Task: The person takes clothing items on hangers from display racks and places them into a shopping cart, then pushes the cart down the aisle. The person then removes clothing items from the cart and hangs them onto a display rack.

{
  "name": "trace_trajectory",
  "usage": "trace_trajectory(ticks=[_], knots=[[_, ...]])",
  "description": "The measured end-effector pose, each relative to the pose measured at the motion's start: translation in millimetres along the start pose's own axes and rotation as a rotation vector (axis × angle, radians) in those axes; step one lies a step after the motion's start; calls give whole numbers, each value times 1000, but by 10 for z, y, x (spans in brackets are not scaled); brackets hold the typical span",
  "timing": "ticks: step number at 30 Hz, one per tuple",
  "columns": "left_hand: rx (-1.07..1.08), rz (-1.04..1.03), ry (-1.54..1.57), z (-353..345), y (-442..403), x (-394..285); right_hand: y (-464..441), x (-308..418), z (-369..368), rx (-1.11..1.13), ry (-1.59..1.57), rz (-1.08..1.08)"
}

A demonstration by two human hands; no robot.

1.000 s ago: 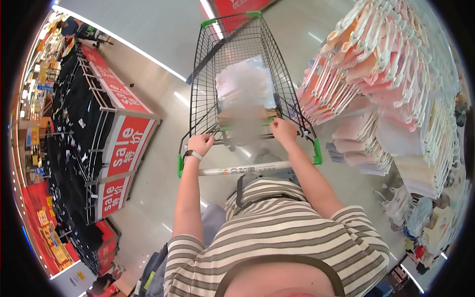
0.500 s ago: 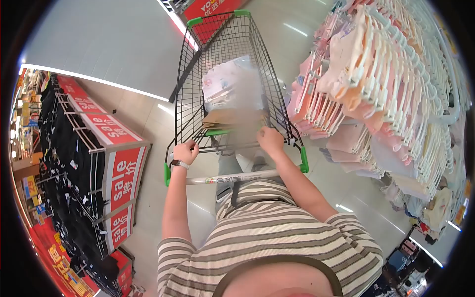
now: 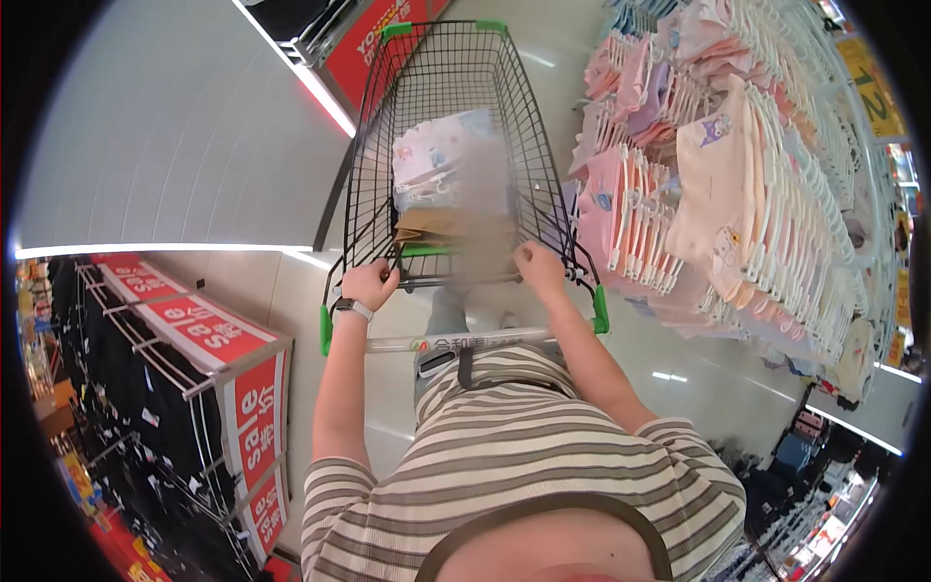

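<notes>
A black wire shopping cart [image 3: 531,126] with green corner caps stands in front of me. My left hand [image 3: 369,285], with a watch at the wrist, is closed on the cart's near frame at the left. At the right side of that frame, my right hand [image 3: 540,267] is curled closed on the cart too. Nearer my body runs the pale handle bar [image 3: 398,344], under my forearms. Inside the basket lie white printed garments [image 3: 432,145] on hangers and a brown cardboard-like piece [image 3: 427,223]. A blurred smear hides part of the load and the frame between my hands.
Racks of pink and cream children's clothes [image 3: 713,175] on white hangers stand close on the right. To the left is a stand of black garments [image 3: 126,378] with red sale signs [image 3: 257,417]. A grey panel [image 3: 175,126] with a lit edge stands ahead left.
The cart and I have moved forward along the aisle. The sale stand and grey panel sit lower in view, and more of the right-hand clothes shows. Both hands keep their hold.
</notes>
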State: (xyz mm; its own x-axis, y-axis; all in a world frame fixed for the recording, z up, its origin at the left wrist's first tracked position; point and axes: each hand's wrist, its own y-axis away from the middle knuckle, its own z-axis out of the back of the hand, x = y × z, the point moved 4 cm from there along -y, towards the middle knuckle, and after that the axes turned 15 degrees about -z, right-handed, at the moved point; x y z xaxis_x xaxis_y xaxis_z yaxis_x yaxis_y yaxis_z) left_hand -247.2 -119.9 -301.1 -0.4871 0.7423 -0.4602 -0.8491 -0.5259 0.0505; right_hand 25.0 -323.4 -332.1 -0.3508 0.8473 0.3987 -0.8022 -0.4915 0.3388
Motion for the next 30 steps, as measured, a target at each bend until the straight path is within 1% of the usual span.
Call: trace_trajectory(ticks=[4,6,7,8,10,13,16,18,20,23,30], knots=[[50,-44,37,173,-431,154,-241,168,42,-17,-94,-43],[136,-15,37,209,-630,193,-362,278,90,-38,-84,-125],[203,-13,75,268,-739,199,-396,352,153,-53,-84,-132],[206,-26,72,296,-844,237,-467,407,168,-62,-90,-141],[234,-58,83,312,-1046,298,-637,449,198,-12,-86,-219],[276,-69,90,317,-1346,336,-862,478,234,-45,-112,-235],[303,-92,56,368,-1695,382,-1113,565,310,-69,-155,-256],[283,-128,90,414,-1909,378,-1249,633,402,-58,-145,-301],[310,-113,79,396,-2125,431,-1435,675,413,-51,-138,-315],[322,-127,45,450,-2499,459,-1725,747,512,-122,-142,-328],[326,-121,6,439,-3402,549,-2490,941,783,-88,-143,-386]])
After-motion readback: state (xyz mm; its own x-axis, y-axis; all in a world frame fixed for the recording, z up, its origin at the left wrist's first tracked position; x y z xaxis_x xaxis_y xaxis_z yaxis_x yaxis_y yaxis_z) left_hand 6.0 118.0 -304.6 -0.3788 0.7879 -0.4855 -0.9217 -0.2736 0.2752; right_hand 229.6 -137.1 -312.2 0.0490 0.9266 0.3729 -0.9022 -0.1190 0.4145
